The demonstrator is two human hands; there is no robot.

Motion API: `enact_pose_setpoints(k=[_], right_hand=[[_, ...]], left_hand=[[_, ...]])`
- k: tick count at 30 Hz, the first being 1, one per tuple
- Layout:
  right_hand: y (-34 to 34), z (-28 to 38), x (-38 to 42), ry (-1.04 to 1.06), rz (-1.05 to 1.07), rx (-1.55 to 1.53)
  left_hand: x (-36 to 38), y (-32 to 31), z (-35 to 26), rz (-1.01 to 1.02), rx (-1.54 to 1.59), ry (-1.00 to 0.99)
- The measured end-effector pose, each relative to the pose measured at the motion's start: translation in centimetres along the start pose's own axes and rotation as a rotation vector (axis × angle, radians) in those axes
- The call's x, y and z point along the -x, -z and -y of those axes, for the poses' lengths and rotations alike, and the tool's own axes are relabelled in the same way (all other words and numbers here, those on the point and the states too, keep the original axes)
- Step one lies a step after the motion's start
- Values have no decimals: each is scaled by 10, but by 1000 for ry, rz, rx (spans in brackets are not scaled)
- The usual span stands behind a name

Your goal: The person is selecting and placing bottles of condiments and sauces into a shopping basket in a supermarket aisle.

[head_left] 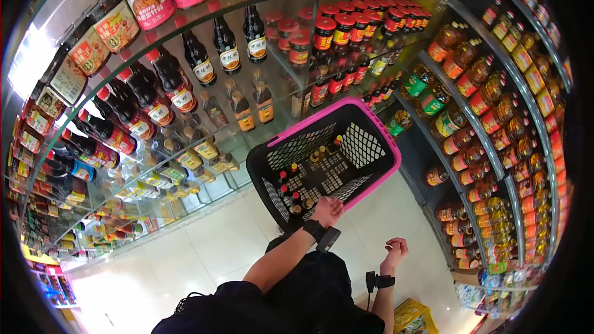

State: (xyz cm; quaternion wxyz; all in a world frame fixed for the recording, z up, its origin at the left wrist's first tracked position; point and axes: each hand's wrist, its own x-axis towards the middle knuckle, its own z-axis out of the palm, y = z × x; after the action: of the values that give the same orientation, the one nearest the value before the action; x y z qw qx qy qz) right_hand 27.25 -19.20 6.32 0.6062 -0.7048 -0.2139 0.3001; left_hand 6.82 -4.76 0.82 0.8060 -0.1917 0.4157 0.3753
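A black mesh basket with a pink rim [309,120] stands on the floor, tilted in view. Inside are several small bottles with red or yellow caps [296,198], most of them upright toward its near left end. My left hand [328,211] is at the basket's near rim, its fingers curled together; what they hold, if anything, is hidden. Lower right, away from the basket, my right hand [396,251] has its fingers loosely bent, thumb apart, with nothing visible in it. Both wrists wear black straps with small devices.
Glass shelves [210,96] of dark sauce bottles and jars curve along the left and back. Dark shelves [461,89] of oil bottles line the right side. Pale floor tiles [216,235] show around the basket. A yellow package [413,318] lies at the bottom right.
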Motion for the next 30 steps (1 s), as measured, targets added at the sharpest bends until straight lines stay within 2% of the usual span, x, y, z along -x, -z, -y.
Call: enact_pose_setpoints(k=[3,4,6,7,9,10,11,12,14,15,18,19,20,22,23,24,25,27,28,30], right_hand=[[-30,9,-24,-44,52,-2],[-41,9,-32,-12,134,40],[-62,12,-51,16,236,90],[-77,16,-59,14,309,100],[-100,16,-81,21,491,79],[-110,14,-94,15,512,86],[-130,22,-103,23,626,183],[-150,28,-112,31,740,278],[-189,28,-135,-61,899,264],[-208,23,-147,-10,985,269],[-268,-15,-177,58,1169,310],[-288,-15,-179,214,1244,490],[-304,-15,-178,377,1310,669],[-329,-53,-178,456,1506,804],[-339,-69,-174,447,1520,800],[-347,-84,-168,481,1660,1026],[-353,-99,-161,514,1792,1254],[-358,-137,-142,580,1751,1229],[-360,-150,-132,651,1695,1213],[-365,-168,-119,693,1645,1204]], left_hand=[[5,-8,-25,-121,79,-61],[0,-3,-28,-130,98,-66],[-9,10,-37,-71,98,-125],[-14,25,-46,100,58,-140],[-20,26,-51,22,149,-156],[-16,21,-55,-49,222,-162],[-26,32,-59,-56,241,-172],[-48,57,-62,-52,-377,-630],[-88,99,-62,-57,-1687,-1435],[-95,105,-59,-82,-1678,-1430],[-112,112,-51,34,-832,-1307],[-57,72,-56,-361,-1548,-1275],[-44,54,-56,-380,-1545,-1265],[-37,34,-58,-771,-2189,-842],[-33,32,-57,-736,-2171,-915],[-38,32,-55,-746,-2170,-899],[-41,36,-51,-777,-2175,-765],[-43,36,-49,-809,-2250,-530],[-41,34,-47,-818,-2251,-513],[-36,31,-42,-804,-1906,-659]])
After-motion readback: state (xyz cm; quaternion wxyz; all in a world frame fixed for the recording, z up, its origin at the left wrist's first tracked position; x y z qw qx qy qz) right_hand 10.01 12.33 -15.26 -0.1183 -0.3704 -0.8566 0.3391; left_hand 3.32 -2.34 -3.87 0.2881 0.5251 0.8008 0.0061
